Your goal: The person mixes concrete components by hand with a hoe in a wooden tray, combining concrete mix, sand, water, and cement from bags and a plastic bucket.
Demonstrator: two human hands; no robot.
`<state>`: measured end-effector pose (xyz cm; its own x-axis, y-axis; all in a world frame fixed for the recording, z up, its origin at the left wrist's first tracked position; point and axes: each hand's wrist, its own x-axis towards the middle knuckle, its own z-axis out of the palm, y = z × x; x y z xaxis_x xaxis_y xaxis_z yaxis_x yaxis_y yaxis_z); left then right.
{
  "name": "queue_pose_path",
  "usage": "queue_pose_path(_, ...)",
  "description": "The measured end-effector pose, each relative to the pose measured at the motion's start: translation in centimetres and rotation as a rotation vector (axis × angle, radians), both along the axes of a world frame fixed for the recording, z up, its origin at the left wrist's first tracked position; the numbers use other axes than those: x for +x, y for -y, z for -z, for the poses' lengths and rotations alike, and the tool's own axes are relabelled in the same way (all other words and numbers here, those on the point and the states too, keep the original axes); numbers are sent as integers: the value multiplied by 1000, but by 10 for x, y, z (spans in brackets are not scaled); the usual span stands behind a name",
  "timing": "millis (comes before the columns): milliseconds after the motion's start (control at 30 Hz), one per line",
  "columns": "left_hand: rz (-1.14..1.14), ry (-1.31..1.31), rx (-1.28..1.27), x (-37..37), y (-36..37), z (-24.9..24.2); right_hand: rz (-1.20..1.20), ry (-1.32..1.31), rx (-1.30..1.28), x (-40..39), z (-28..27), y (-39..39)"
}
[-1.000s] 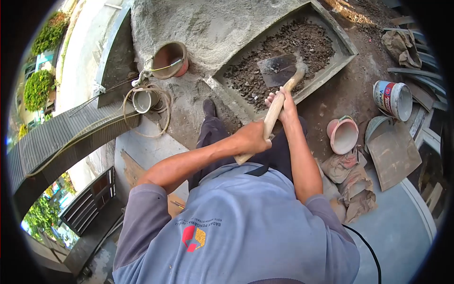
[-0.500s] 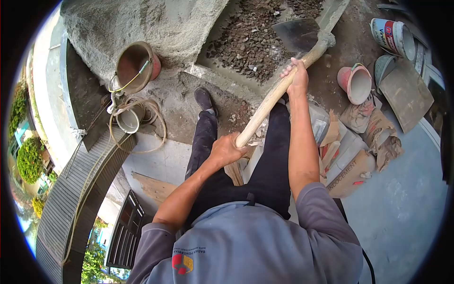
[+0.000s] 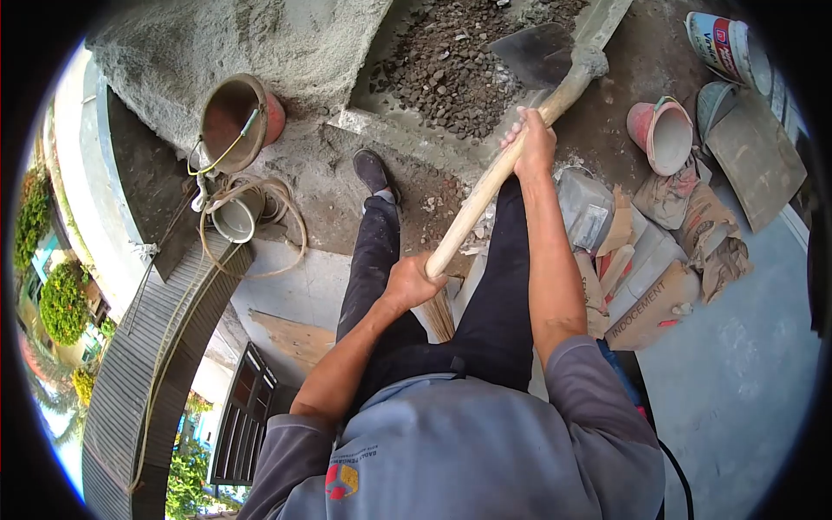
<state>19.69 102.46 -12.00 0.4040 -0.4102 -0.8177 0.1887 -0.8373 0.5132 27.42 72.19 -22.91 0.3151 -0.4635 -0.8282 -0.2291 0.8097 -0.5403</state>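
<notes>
Both hands are closed around the pale wooden handle of a hoe (image 3: 473, 208), which slants up and away to the right. My left hand (image 3: 413, 282) wraps the handle's near end, close to my thighs. Farther along the shaft, my right hand (image 3: 532, 146) grips it below the head. The dark, broad metal blade (image 3: 533, 55) lies over a bed of brown gravel (image 3: 455, 78) inside a grey trough, near its right-hand edge. Where blade meets handle, the joint is crusted with grey cement.
Pale sand (image 3: 234, 43) is heaped at upper left. A red bucket (image 3: 276, 117) and a small bucket (image 3: 232, 218) with coiled hose (image 3: 299, 227) stand left. At right are a pink bucket (image 3: 641, 130), a paint pail (image 3: 718, 48), a board (image 3: 756, 160) and cement bags (image 3: 652, 303).
My view has shifted slightly. In it, the hoe and both hands sit a little farther left, with the hands still closed on the handle.
</notes>
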Motion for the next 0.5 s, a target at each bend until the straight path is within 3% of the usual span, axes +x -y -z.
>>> queue_pose_path(133, -67, -127, 4, 10, 17, 28, -71, -81, -80, 16, 38, 12)
queue_pose_path(200, -100, -215, 101, -1, -12, 27, -77, -228, 34, 1, 74, -34)
queue_pose_path(300, 19, -124, 259, 13, -38, 1, -20, -256, 188, -32, 105, -86)
queue_pose_path(433, 108, -86, 258, 6, -48, -12, 0, -203, 265, -44, 89, -89)
queue_pose_path(500, 12, -185, 155, 0, -47, -16, -46, -184, 220, -39, 56, -82)
